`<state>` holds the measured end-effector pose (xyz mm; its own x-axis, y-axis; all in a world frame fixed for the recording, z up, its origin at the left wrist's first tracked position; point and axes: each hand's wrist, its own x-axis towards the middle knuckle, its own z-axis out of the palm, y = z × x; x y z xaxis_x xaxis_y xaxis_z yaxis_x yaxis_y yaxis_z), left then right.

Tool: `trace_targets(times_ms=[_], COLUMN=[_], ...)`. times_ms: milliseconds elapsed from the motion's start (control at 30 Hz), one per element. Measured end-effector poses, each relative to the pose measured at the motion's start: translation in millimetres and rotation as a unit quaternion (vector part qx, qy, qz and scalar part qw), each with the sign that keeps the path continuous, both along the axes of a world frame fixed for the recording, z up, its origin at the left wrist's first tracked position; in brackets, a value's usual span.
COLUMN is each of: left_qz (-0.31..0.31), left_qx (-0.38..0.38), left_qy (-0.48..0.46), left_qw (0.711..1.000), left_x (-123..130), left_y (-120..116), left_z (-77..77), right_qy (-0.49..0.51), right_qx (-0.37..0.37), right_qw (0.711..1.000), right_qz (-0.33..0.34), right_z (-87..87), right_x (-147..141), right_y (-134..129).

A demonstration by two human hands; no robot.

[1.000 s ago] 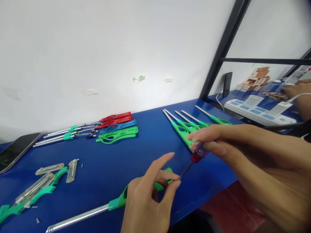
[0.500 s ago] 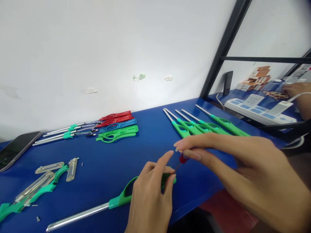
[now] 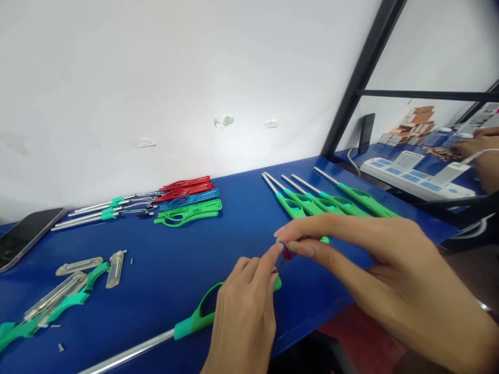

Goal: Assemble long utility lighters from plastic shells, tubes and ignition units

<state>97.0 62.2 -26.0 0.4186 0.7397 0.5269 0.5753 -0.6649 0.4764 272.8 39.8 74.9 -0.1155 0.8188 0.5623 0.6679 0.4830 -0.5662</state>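
Right hand (image 3: 384, 265) near-closed, pinching screwdriver (image 3: 287, 253); left hand (image 3: 245, 307) curled over lighter (image 3: 193, 325) pointing eight o'clock, hold unclear. Likely screw-driving step; next needs steady alignment.

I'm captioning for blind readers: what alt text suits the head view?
The right hand holds a screwdriver angled down at a long green lighter, partly covered by the left hand, on a blue table; similar lighters lie beyond.

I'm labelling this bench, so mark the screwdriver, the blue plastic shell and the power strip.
Screwdriver (image 3: 287, 253), head view: red front of its handle.
Blue plastic shell (image 3: 197, 198), head view: middle of its body.
Power strip (image 3: 411, 177), head view: top face.
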Motion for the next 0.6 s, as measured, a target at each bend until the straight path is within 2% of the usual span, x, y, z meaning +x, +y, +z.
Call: trace_targets(times_ms=[233,433,600], left_qz=[-0.002,0.002,-0.009], left_qx=[-0.012,0.013,0.026], left_qy=[-0.008,0.111,0.144], left_qw=[1.000,0.994,0.989], left_x=[-3.1,-16.7,-34.3], left_y=[-3.4,-5.5,-7.1], left_z=[-0.4,-6.3,-10.1], right_qy=[-0.003,0.017,0.038], right_qx=[-0.028,-0.021,0.001], right_qw=[0.999,1.000,0.998], right_qz=[0.020,-0.001,0.051], right_z=[-0.8,-1.8,-9.4], right_x=[1.7,2.3,-10.9], right_y=[1.0,8.2,14.7])
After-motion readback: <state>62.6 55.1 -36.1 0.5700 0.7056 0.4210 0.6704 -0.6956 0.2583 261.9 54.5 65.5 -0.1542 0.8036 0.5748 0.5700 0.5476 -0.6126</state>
